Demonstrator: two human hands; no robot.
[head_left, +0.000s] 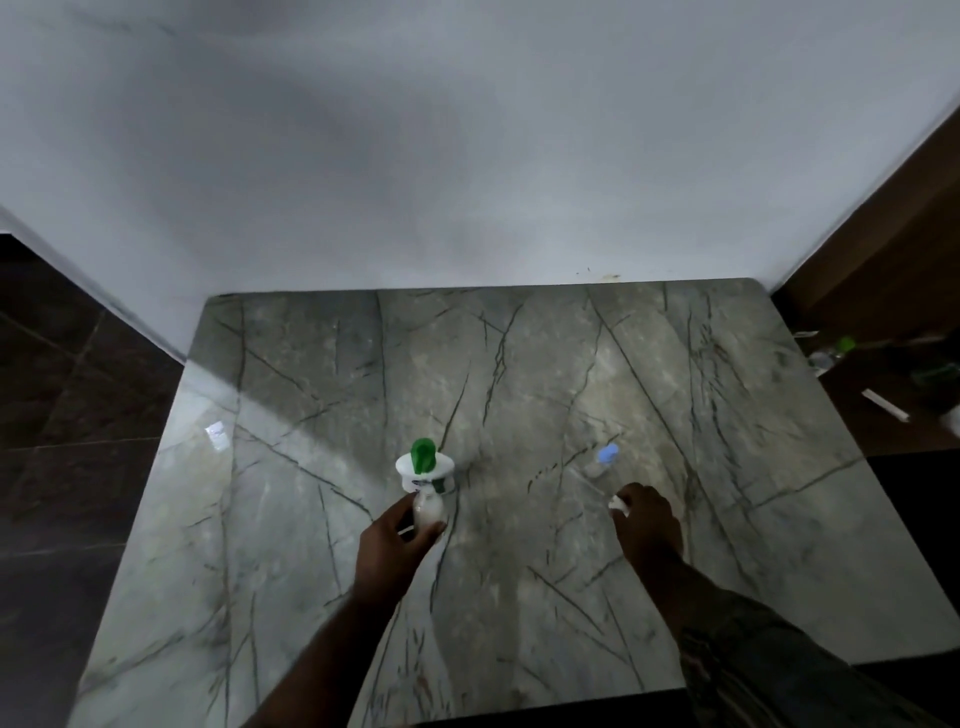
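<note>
A white spray bottle (427, 480) with a green trigger head stands on the grey marble table (311, 415). My left hand (395, 545) grips the bottle's lower body from the near side. My right hand (647, 519) is curled round a small white thing (618, 504), perhaps a cloth or wad of paper, just above the table. A small clear bottle with a blue cap (602, 460) stands just beyond my right hand, blurred.
A white wall (467, 156) rises behind the table. Dark tiled floor (78, 389) lies to the left. On the right, a dark surface holds a bottle with a green cap (834, 353) and a white strip (885, 405).
</note>
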